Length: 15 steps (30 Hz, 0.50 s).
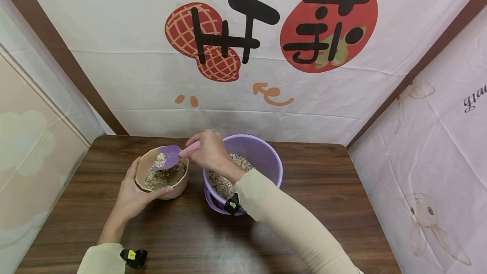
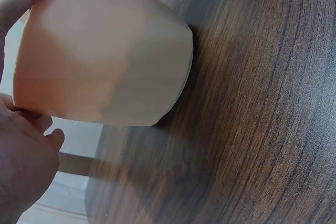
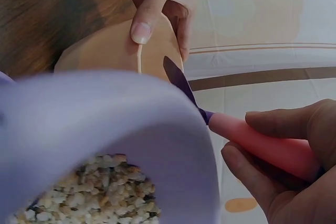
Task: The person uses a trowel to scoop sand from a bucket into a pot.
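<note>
A beige faceted pot (image 1: 180, 187) is stood on the left part of the dark wood-grained table (image 1: 316, 189), near its far edge. Its wall is clasped by the left hand (image 1: 132, 195), with the fingers curled round the left side and the thumb laid over the near rim. Pale gravel and something brown can be seen inside the pot; whether the brown is soil or wet grit cannot be told.

A small purple shovel (image 1: 172, 155) is gripped by its pink handle (image 1: 189, 149) in the right hand (image 1: 209, 151); in the right wrist view the handle is seen pinched between thumb and fingers. The blade is held over the pot's mouth, and a little clump of whitish gravel (image 1: 160, 160) is carried on it. Whether the rim is touched by the blade cannot be made out.

Just to the right of the pot, a lavender bucket (image 1: 260, 153) is set on the table, partly filled with mixed pale and dark gravel (image 1: 220, 185). Its carrying handle (image 1: 210, 203) is dropped against the near left side. The bucket is crossed from above by the right forearm, clad in a cream sleeve (image 1: 293, 227).

Behind the table, a white cloth (image 1: 125, 79) is hung, printed with a red peanut and black characters.
</note>
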Tool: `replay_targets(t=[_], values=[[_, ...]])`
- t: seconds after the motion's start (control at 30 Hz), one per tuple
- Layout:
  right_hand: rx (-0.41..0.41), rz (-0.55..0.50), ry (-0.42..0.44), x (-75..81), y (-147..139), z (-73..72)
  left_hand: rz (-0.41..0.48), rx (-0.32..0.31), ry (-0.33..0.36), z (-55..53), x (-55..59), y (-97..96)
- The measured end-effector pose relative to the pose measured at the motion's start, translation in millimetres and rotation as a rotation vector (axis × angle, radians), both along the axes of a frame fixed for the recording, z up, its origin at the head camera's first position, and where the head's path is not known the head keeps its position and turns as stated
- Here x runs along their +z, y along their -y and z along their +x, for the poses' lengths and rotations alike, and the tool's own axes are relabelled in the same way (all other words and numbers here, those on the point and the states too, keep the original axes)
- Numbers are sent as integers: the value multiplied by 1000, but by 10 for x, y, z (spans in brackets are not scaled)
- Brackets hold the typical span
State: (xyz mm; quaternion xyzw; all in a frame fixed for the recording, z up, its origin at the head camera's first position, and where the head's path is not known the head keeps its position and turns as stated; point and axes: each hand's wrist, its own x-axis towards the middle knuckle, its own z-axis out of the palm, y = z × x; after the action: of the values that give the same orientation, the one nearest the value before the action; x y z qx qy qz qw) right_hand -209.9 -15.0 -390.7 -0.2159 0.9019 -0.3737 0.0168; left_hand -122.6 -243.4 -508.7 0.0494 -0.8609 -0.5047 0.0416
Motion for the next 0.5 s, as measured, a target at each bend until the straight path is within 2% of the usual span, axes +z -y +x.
replay_targets(t=[0.23,0.5], values=[[28,26,6,86,63,7,1,3,4,7,13,-1],[-17,56,25,112,132,41,3,0,2,11,9,4]])
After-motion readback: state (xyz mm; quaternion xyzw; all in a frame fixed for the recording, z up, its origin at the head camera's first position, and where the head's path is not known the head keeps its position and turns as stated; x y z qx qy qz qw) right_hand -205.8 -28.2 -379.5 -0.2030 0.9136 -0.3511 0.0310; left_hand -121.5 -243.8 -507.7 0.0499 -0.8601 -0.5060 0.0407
